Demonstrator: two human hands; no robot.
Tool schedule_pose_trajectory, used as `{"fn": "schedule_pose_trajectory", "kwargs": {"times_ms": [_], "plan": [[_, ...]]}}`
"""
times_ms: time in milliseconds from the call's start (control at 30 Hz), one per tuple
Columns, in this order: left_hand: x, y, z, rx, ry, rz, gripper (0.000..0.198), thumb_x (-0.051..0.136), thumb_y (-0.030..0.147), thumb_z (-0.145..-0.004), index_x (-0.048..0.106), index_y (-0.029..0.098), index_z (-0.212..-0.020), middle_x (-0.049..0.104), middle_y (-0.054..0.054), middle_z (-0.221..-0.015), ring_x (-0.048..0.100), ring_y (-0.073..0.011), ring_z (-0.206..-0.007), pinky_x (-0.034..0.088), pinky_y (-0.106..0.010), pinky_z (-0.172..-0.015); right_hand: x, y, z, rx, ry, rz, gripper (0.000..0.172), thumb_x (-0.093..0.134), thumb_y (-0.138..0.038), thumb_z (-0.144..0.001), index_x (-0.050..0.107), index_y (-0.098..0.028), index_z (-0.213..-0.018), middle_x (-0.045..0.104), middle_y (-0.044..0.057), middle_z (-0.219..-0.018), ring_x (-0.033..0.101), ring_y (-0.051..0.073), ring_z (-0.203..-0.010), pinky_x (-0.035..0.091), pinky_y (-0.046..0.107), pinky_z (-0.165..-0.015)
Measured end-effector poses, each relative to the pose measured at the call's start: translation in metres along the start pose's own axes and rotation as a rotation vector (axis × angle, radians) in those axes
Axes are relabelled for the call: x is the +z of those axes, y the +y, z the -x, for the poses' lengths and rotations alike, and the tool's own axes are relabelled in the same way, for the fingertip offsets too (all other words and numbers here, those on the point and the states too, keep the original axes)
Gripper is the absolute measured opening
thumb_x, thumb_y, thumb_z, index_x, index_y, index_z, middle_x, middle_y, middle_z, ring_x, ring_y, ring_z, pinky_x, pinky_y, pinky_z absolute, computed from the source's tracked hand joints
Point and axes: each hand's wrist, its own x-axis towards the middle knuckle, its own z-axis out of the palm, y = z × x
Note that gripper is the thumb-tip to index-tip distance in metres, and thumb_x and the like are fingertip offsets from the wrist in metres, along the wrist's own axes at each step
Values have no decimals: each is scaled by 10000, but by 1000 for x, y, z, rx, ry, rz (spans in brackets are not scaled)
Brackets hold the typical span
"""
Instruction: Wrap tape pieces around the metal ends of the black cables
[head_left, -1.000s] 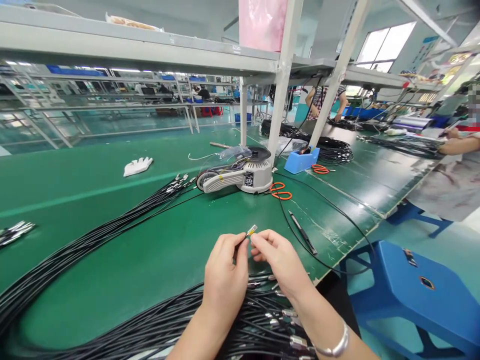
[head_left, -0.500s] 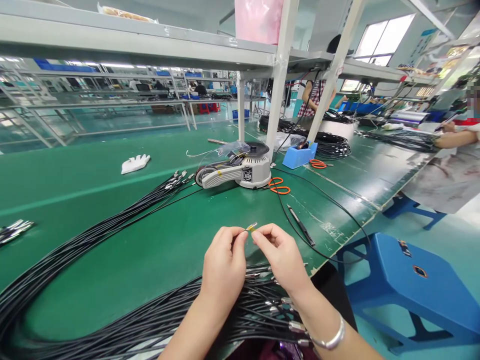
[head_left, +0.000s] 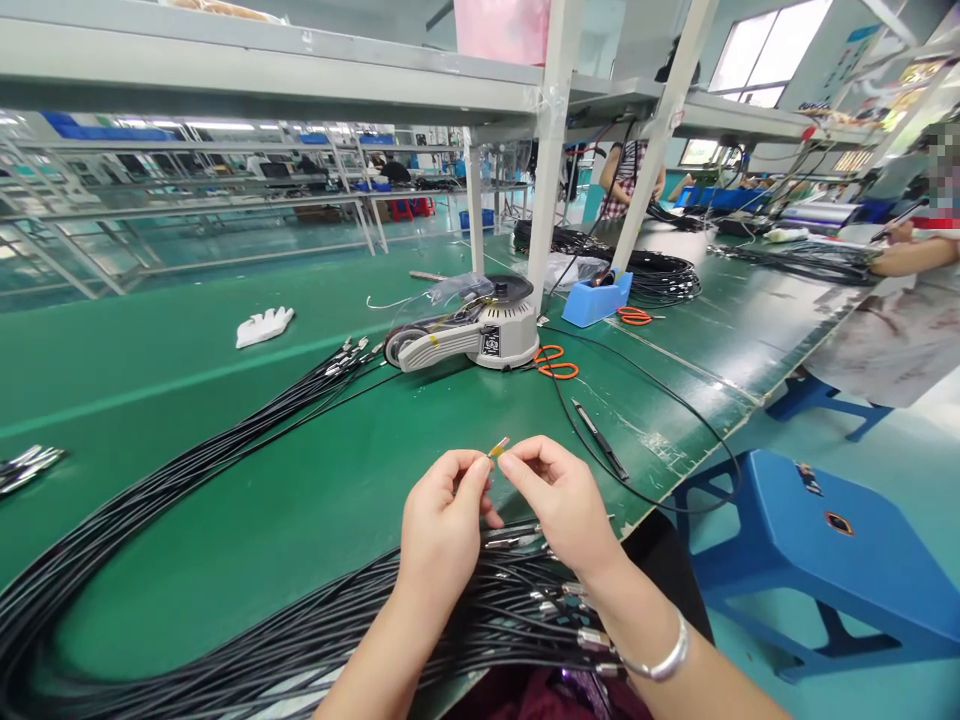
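Observation:
My left hand (head_left: 442,520) pinches a small metal cable end (head_left: 499,448) with yellow tape around it. Thumb and forefinger of my right hand (head_left: 561,500) are closed on the yellow tape from the other side. Both hands are above a thick bundle of black cables (head_left: 315,620) with metal connectors, which curves round to the left and back across the green table. Beyond them stands a grey tape dispenser (head_left: 502,335) with a black round top. Orange-handled scissors (head_left: 556,362) and a black cutter knife (head_left: 600,438) lie nearby.
A white glove (head_left: 264,327) lies at the back left. Metal shelf posts (head_left: 551,160) rise behind the dispenser, beside a blue tape holder (head_left: 596,299) and coiled cables (head_left: 664,277). A blue stool (head_left: 847,560) stands at the right. A person's arm (head_left: 915,257) reaches in at far right.
The fingers of my left hand have shifted, and its lower fingers now show beneath the cable end. The metal tip points more upward. The view has moved slightly.

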Motion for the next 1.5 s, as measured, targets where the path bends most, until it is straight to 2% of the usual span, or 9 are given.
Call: {"fn": "schedule_pose_trajectory", "kwargs": {"times_ms": [400,533,633,833,1033,1100,1333,1500], "plan": [[-6,3,-4,-141,-219,422,170,604,298,-759,575,142,-697,524,39,-538,542,-100,-424,410,-222,-464,-1,-5,-1,-24,-45,-50,148,598,-308,-804,629,-178,-740,663,21,-736,612,158,-708,477,288,-707],[-8,3,-4,-157,-264,476,170,601,293,-761,575,143,-687,511,37,-535,531,-101,-426,422,-234,-463,-1,-7,-2,-49,-54,-51,139,602,-297,-804,623,-182,-729,665,18,-744,610,151,-700,472,282,-700],[-7,5,-4,-123,-231,404,180,603,302,-764,557,148,-685,509,45,-544,545,-101,-430,430,-231,-479,-2,-6,-1,-56,-42,-45,136,598,-291,-809,617,-183,-727,652,10,-726,602,146,-693,463,273,-689],[0,11,2,75,-28,30,171,584,320,-800,565,157,-753,546,43,-635,546,-85,-435,437,-221,-464,-3,-12,8,-33,11,-36,140,613,-294,-798,603,-187,-708,627,-8,-694,573,136,-676,443,253,-664],[1,1,6,480,102,-243,70,548,228,-845,609,198,-830,586,-3,-794,587,-107,-654,489,-217,-567,-3,-16,16,-28,27,-123,129,618,-295,-798,599,-190,-725,608,-8,-707,549,135,-694,438,262,-696],[1,-3,6,572,124,-290,59,553,201,-844,609,204,-860,591,-12,-816,584,-116,-699,500,-226,-604,-3,-15,17,-17,35,-144,133,624,-303,-794,600,-190,-728,604,-5,-718,544,138,-706,437,266,-703],[0,-5,5,795,211,-470,251,531,121,-854,595,213,-1079,605,-32,-887,580,-119,-783,497,-235,-679,0,-12,16,42,40,-207,151,640,-335,-777,616,-191,-741,609,-1,-716,546,144,-708,442,262,-683],[-2,-9,5,879,234,-560,314,523,88,-854,592,228,-1126,592,-28,-868,572,-113,-764,481,-222,-664,3,-11,15,52,38,-231,163,625,-344,-790,623,-188,-745,604,-5,-703,535,132,-685,444,250,-669]]}}
